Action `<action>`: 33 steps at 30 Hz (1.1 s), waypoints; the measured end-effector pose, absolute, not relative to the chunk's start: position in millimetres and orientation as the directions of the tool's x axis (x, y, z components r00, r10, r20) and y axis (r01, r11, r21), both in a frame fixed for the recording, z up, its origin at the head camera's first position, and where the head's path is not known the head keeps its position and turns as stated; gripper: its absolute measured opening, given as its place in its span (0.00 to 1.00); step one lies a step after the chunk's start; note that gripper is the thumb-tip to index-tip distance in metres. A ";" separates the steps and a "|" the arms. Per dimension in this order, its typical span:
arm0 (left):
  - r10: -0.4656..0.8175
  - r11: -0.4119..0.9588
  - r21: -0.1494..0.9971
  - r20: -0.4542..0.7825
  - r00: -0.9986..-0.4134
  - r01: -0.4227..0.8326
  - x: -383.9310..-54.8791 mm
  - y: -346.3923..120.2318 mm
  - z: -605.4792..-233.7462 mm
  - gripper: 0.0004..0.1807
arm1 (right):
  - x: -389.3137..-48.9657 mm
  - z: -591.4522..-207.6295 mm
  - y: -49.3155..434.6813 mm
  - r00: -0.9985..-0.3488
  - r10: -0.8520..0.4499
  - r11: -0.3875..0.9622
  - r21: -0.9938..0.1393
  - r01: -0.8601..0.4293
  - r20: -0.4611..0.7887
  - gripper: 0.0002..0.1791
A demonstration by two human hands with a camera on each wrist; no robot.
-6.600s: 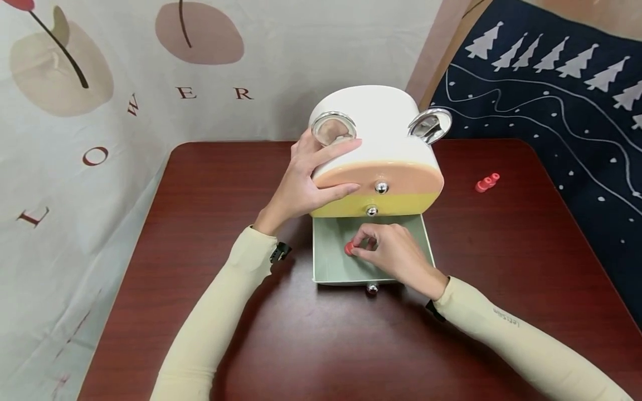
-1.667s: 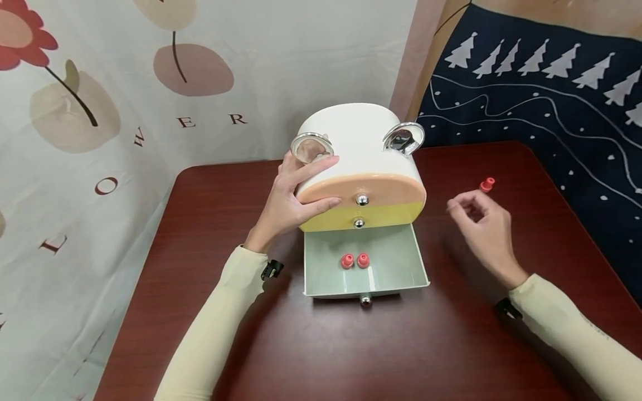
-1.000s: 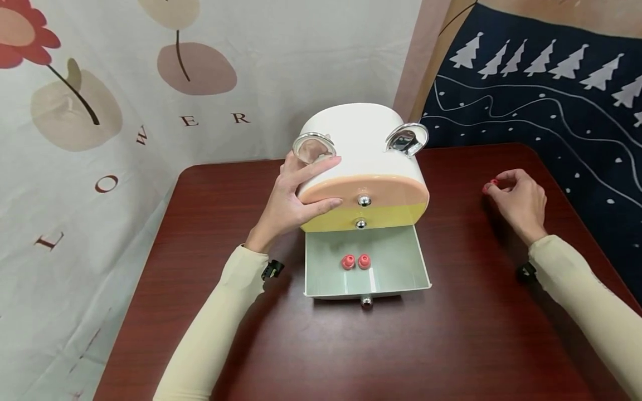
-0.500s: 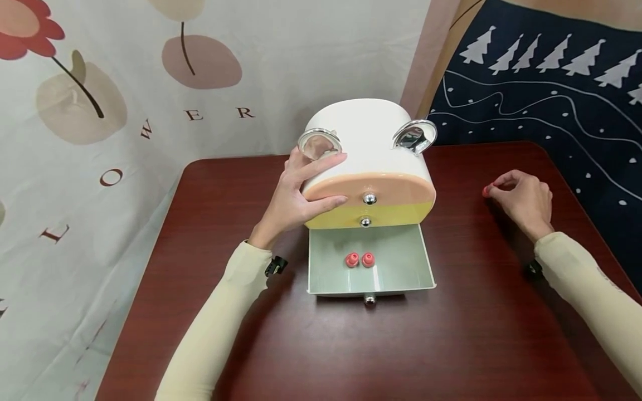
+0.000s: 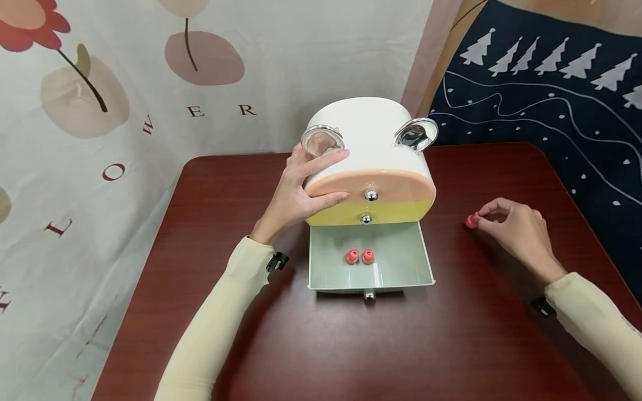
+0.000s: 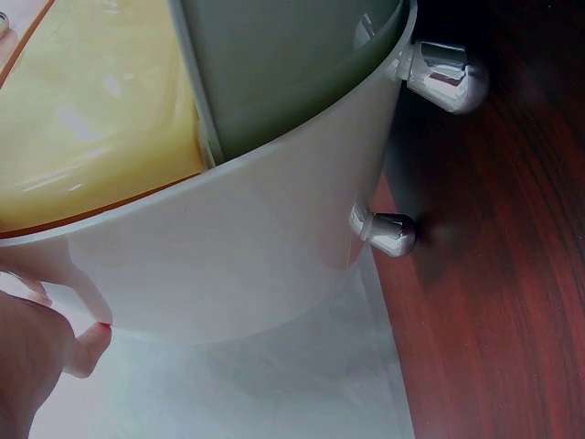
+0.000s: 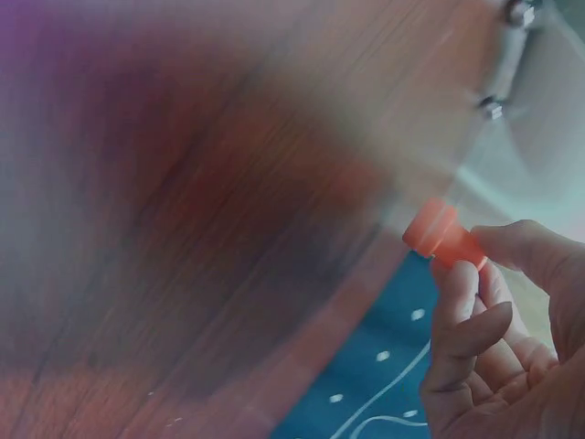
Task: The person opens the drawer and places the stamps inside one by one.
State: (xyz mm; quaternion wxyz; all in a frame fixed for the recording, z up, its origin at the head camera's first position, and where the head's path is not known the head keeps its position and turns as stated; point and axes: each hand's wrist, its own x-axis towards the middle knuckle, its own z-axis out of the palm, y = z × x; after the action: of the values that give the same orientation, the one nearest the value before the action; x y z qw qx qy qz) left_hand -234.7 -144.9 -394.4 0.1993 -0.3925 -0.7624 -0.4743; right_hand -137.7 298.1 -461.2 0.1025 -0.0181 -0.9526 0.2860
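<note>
A small white cabinet (image 5: 373,133) with an orange and a yellow drawer front stands on the table, its pale green bottom drawer (image 5: 401,267) pulled out. My left hand (image 5: 298,189) grips the cabinet's left side, thumb on the front and index finger on top; its fingertips show against the white wall in the left wrist view. Side by side in the drawer stand two small red stepped pieces (image 5: 368,257). Right of the cabinet, my right hand (image 5: 521,231) pinches a third red stepped piece (image 7: 439,230) between thumb and fingertips.
Two chrome ear-shaped rings (image 5: 417,135) stick out of the cabinet's top. A chrome knob (image 5: 369,296) juts from the drawer's front. Patterned cloths (image 5: 541,94) hang behind the dark red-brown table (image 5: 351,356).
A red piece has gone into the drawer beside another. My right hand has since reached right, pinched the last red piece and carried it back nearer. The left hand keeps its hold.
</note>
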 end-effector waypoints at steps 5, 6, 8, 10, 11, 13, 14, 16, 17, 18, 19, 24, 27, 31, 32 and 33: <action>0.411 0.232 0.566 0.680 -0.607 0.791 -235.7 -145.0 -394.3 0.37 | -115.5 -449.2 278.5 -0.973 0.085 0.798 -0.599 -0.062 0.214 0.10; 0.411 0.231 0.566 0.680 -0.607 0.791 -235.8 -145.0 -394.3 0.37 | -111.3 -446.8 273.4 -0.973 0.085 0.785 -0.616 -0.067 0.214 0.11; 0.410 0.232 0.567 0.679 -0.608 0.790 -236.1 -145.0 -394.2 0.37 | -104.5 -442.3 263.5 -0.972 0.083 0.755 -0.651 -0.083 0.221 0.10; 0.410 0.233 0.570 0.677 -0.611 0.788 -236.0 -145.1 -394.2 0.37 | -98.2 -437.6 253.9 -0.970 0.080 0.725 -0.681 -0.101 0.229 0.10; 0.410 0.233 0.570 0.677 -0.611 0.788 -236.0 -145.3 -394.2 0.37 | -95.4 -435.2 249.2 -0.969 0.078 0.715 -0.691 -0.110 0.236 0.10; 0.410 0.234 0.573 0.674 -0.614 0.785 -235.8 -145.6 -394.1 0.37 | -91.0 -431.6 240.2 -0.966 0.080 0.688 -0.715 -0.125 0.246 0.09; 0.410 0.233 0.574 0.674 -0.615 0.785 -235.5 -145.6 -393.8 0.37 | -89.1 -429.9 236.0 -0.965 0.080 0.678 -0.723 -0.131 0.249 0.08; 0.412 0.228 0.571 0.677 -0.610 0.789 -235.7 -145.4 -393.6 0.37 | -85.9 -427.6 228.4 -0.964 0.079 0.663 -0.736 -0.139 0.253 0.08; 0.413 0.225 0.569 0.679 -0.606 0.791 -235.7 -145.1 -393.4 0.37 | -84.4 -426.6 224.7 -0.964 0.079 0.657 -0.741 -0.142 0.254 0.08; 0.414 0.220 0.568 0.682 -0.603 0.793 -235.8 -144.9 -393.4 0.37 | -83.1 -426.0 221.0 -0.964 0.080 0.651 -0.745 -0.144 0.256 0.08; 0.415 0.216 0.567 0.684 -0.600 0.795 -236.0 -144.9 -393.5 0.36 | -82.1 -425.6 217.6 -0.963 0.077 0.648 -0.747 -0.148 0.258 0.08; 0.415 0.208 0.571 0.684 -0.600 0.794 -236.8 -145.1 -394.4 0.36 | -80.4 -425.5 199.9 -0.954 0.053 0.624 -0.756 -0.199 0.295 0.08; 0.413 0.217 0.570 0.682 -0.603 0.793 -236.8 -145.5 -394.5 0.36 | -82.0 -428.4 188.1 -0.948 0.027 0.606 -0.760 -0.236 0.317 0.08; 0.412 0.221 0.566 0.684 -0.602 0.794 -236.1 -145.4 -393.7 0.36 | -87.0 -436.2 171.6 -0.945 -0.020 0.586 -0.762 -0.276 0.327 0.09; 0.412 0.222 0.565 0.685 -0.601 0.795 -236.0 -145.2 -393.5 0.37 | -88.8 -438.3 167.6 -0.944 -0.035 0.587 -0.758 -0.285 0.327 0.10; 0.412 0.222 0.563 0.686 -0.600 0.796 -235.9 -145.0 -393.2 0.37 | -90.6 -440.7 163.9 -0.943 -0.051 0.589 -0.752 -0.295 0.329 0.10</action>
State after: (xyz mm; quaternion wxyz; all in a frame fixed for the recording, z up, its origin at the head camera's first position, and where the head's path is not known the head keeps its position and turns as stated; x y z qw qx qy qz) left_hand -235.9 -145.0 -393.2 0.2002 -0.3999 -0.7554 -0.4789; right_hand -90.6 163.9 -440.7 0.1378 0.0980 -0.8807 0.4425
